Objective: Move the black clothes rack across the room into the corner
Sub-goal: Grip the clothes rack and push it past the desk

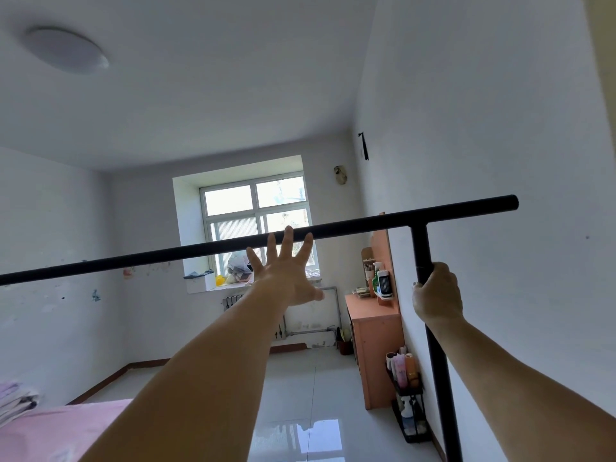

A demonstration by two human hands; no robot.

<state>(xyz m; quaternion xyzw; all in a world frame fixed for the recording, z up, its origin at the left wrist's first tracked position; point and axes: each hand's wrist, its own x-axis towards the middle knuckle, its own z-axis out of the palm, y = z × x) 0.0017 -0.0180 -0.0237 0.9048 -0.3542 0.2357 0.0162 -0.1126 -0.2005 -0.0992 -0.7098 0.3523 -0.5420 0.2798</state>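
Two bare hands are at the black rack (233, 246), which stands along the right wall. The right hand (437, 293) is wrapped tight round its upright post just under the top bar. The left hand (283, 271) is spread wide, fingertips (288, 231) at the bar, gripping nothing.

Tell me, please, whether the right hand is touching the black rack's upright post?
Touching. The head view shows the right hand closed around the upright post of the black clothes rack, fingers wrapped over the tube with no gap.
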